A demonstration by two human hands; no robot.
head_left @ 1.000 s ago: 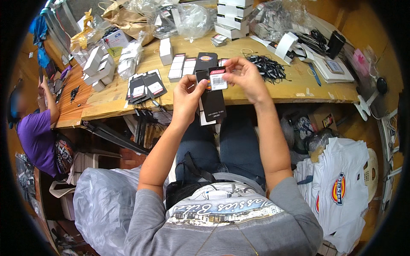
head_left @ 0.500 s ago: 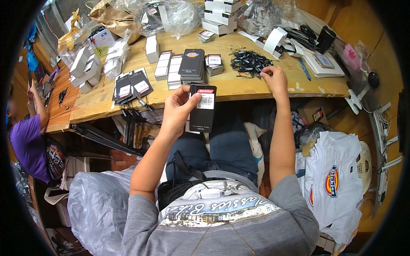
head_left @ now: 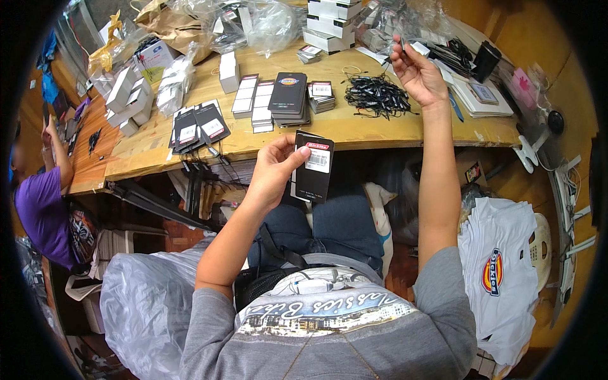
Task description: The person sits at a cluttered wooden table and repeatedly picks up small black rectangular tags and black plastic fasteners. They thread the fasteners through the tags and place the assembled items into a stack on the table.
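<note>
My left hand (head_left: 275, 171) is closed on a few black hang tags (head_left: 318, 174) held over my lap, the thumb on the front one, which bears a white barcode label. Raised over the back right of the table, my right hand (head_left: 423, 76) pinches a thin black tag string (head_left: 403, 45), of which only a dark sliver shows at the fingertips. Below that hand lies a tangled pile of black tag strings (head_left: 378, 96). Left of the pile are a stack of black tags (head_left: 288, 95), a small stack of labelled tags (head_left: 322, 95) and two rows of white-labelled tags (head_left: 262, 101).
Strung black tags (head_left: 197, 126) lie at the table's front edge, their strings hanging over. White boxes (head_left: 329, 28) and plastic bags (head_left: 271, 26) crowd the back. Folded white shirts (head_left: 500, 253) are at my right. Another person in a purple sleeve (head_left: 41, 202) works at the left.
My right hand has risen from the string pile toward the back of the table, with a string in its fingertips. The left hand and its tags have shifted slightly right and down.
</note>
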